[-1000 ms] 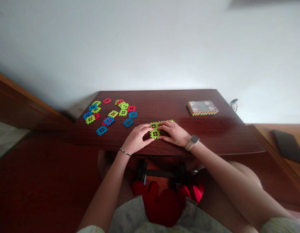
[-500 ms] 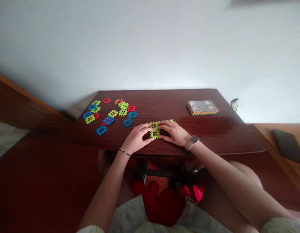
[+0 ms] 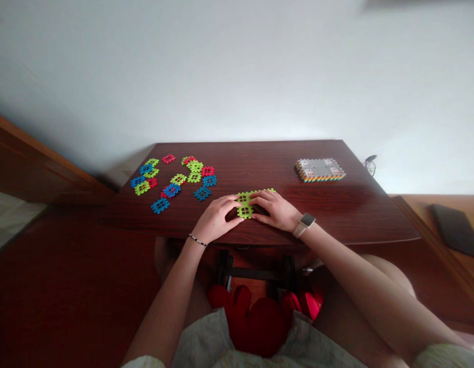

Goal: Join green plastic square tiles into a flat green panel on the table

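A flat panel of lime-green tiles lies near the front edge of the dark wooden table, just below the centre of the frame; each tile is a notched square with four small window-like holes, and the tiles are locked edge to edge. The left hand rests on the panel's left side with its fingers curled loosely and the thumb and forefinger pinching the nearest tile. The right hand lies flat over the panel's right part, fingers spread and pressing down, hiding most of it; a pale watch sits on that wrist and a thin bracelet on the other. To the upper left of the hands, a scatter of loose tiles in green, blue and red lies spread on the tabletop, well apart from the panel. Toward the upper right, a grey stack of tiles with striped edges sits alone.
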`<state>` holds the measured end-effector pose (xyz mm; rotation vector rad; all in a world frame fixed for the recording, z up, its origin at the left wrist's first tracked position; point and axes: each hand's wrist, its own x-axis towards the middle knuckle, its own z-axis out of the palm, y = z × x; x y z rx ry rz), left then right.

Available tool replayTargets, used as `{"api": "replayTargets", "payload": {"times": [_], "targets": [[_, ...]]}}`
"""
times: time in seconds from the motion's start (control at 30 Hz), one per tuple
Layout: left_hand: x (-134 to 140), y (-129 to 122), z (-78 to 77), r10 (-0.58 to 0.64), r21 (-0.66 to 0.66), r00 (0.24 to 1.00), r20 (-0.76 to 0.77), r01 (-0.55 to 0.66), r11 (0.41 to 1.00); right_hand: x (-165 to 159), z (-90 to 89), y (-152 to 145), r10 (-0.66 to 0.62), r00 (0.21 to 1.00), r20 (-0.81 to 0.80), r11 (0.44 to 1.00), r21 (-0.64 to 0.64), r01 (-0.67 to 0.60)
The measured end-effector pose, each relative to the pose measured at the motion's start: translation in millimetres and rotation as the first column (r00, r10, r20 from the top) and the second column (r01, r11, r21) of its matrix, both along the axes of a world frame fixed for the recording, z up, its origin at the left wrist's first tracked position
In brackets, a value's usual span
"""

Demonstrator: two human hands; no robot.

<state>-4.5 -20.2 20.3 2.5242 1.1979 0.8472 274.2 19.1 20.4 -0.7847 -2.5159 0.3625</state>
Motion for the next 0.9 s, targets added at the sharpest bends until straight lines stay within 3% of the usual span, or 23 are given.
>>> {"api": "replayTargets", "payload": {"times": [0.7, 0.9], "targets": [[2.4, -0.4, 1.2, 0.015, 0.017, 1.0, -0.021, -0.015, 1.0, -3.0, 2.8, -3.1, -0.012, 0.999, 0.048, 0.998, 0.061, 0.009], [4.2, -2.6, 1.9, 0.021, 0.043, 0.995, -0.098, -0.017, 0.999, -4.4, 0.7, -3.5, -0.021, 0.997, 0.068, 0.997, 0.076, 0.016]]}}
